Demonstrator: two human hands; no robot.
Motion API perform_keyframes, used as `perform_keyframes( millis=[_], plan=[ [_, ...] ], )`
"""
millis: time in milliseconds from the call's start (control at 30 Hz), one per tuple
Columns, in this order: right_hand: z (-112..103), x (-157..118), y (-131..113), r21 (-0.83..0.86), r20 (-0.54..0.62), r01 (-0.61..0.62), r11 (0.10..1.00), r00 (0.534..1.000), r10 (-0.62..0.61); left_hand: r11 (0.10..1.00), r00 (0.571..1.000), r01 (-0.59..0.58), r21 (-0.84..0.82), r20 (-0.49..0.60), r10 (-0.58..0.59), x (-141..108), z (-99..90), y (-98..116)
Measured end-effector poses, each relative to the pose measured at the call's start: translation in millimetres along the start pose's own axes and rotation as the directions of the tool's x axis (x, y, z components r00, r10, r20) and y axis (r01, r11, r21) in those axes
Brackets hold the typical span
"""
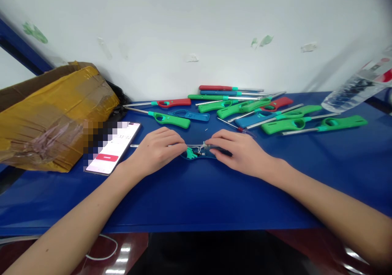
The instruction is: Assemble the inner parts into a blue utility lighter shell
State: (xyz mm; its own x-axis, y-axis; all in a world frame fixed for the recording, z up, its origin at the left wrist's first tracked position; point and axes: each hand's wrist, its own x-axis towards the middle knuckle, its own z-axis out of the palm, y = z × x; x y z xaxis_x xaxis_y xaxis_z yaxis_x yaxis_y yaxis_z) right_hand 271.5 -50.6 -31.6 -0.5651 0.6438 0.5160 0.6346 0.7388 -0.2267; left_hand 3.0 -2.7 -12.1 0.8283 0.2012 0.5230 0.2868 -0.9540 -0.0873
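**Left hand (159, 150) and right hand (240, 150) meet over an opened blue lighter (210, 155)**

Far to the left of the left hand, a taped cardboard box (58, 115) sits on the blue table (183, 201), with black plastic (118, 109) behind it. Between the box and the left hand, near the wrist, lies a phone (118, 146), its screen lit and partly pixelated.

A metal tube (134, 146) sticks out left of the left hand, whose fingers are drawn together, gripping the front end of the opened lighter; the exact thumb contact is hidden. Just beyond that hand lie a red lighter (179, 102), a green lighter (176, 120) and a blue shell half (196, 115).

In the gap between the hands, the lighter shows its green trigger (191, 153) and thin pale wires (199, 150). The right hand pinches a pale-tipped part (205, 145) between thumb and fingers, at the shell.

Just beyond the right hand rests a thin-shafted tool (243, 130) with a reddish handle; behind it spreads a pile of lighters (272, 111) in green, red and blue. Well to the right stands a clear bottle (352, 88).
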Motion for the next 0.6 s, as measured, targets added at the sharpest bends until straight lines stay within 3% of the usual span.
perform_keyframes(
  millis=[267,600],
  plan=[
    [2.0,0.7,-3.0,0.015,-0.063,0.03,0.999,0.998,-0.029,0.997,0.999,0.042,0.069,-0.019,-0.041,-1.2,0.7,1.3],
    [2.1,1.2,-3.7,0.016,0.009,0.059,0.998,0.998,-0.059,0.988,0.988,0.147,-0.04,-0.036,-0.149,-2.8,8.1,2.0]
  ],
)
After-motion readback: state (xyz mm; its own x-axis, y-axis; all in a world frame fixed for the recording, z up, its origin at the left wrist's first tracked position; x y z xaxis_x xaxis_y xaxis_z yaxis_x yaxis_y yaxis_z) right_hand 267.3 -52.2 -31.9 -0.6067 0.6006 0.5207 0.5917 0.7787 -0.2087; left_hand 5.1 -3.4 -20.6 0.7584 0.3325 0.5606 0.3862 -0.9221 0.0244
